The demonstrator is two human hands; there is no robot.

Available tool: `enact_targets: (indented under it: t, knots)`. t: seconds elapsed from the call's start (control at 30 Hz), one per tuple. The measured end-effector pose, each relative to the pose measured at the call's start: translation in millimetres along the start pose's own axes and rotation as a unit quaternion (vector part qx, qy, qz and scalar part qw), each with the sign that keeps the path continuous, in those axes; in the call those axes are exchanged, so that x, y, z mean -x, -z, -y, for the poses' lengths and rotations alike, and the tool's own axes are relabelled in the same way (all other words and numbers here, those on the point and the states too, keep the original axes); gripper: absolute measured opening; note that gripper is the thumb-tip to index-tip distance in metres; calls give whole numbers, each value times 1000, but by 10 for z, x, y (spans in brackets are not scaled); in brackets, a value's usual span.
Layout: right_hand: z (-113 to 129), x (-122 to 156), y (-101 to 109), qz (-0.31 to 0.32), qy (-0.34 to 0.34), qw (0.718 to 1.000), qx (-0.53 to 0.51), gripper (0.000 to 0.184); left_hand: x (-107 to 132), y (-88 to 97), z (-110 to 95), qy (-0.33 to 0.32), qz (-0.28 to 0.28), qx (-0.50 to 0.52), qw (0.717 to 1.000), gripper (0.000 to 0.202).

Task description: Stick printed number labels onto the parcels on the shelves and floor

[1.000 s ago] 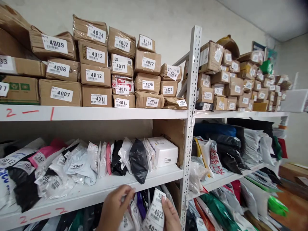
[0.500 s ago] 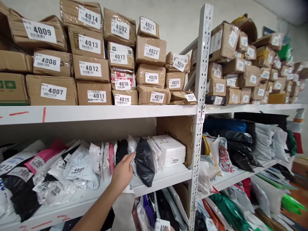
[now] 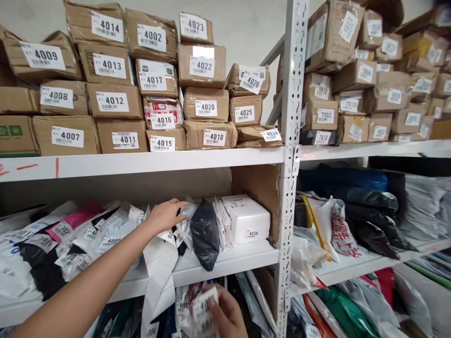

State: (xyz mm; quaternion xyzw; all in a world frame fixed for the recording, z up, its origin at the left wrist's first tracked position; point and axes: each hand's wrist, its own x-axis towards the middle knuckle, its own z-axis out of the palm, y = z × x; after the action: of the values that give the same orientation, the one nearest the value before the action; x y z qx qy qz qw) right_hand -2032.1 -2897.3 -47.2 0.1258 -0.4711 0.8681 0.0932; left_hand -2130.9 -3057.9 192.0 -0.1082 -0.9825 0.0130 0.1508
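Note:
My left hand (image 3: 168, 216) reaches over the lower shelf, thumb and fingers apart at the top edge of a clear plastic bag (image 3: 186, 229). Next to that bag stands a dark grey plastic mailer (image 3: 205, 234). Below the left wrist a long white strip of labels (image 3: 158, 272) hangs past the shelf edge; what supports its upper end is hidden. Low in the view my right hand (image 3: 228, 311) is closed on white number labels (image 3: 205, 310), blurred by motion. A white packet marked 4038 (image 3: 251, 220) sits farther right.
Numbered cardboard boxes (image 3: 112, 101) fill the upper shelf (image 3: 148, 163). Several labelled plastic mailers (image 3: 66, 230) lie at left. A perforated white post (image 3: 289, 197) divides this rack from the right one, which holds boxes and bags. More mailers (image 3: 259, 291) stand on the shelf below.
My left hand has moved left, its fingers no longer pinching the clear bag. The label strip has shifted left with it. My right hand has risen into view with labels. The view has shifted.

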Motion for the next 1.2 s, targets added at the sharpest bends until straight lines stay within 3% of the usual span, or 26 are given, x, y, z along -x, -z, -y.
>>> enact_targets:
  t: [0.1, 0.23, 0.4, 0.73, 0.97, 1.2]
  knots:
    - [111, -320, -337, 79, 15, 997, 12, 29, -171, -123, -70, 2, 63, 1, 998, 49]
    - [104, -690, -591, 99, -1, 993, -60, 30, -264, -266, -7, -36, 107, 46, 993, 49]
    - [117, -825, -557, 69, -29, 982, -175, 52, -294, -355, 164, -51, 124, 67, 989, 53]
    - [62, -809, -549, -17, 28, 964, -264, 40, -394, -387, 370, -102, 161, 69, 979, 53]
    - [5, -787, -531, -56, 62, 942, -325, 38, -342, -715, 620, -100, 99, 222, 965, 56]
    - [-95, -851, -570, -62, 104, 913, -391, 38, -277, -781, 769, -81, 81, 221, 969, 57]
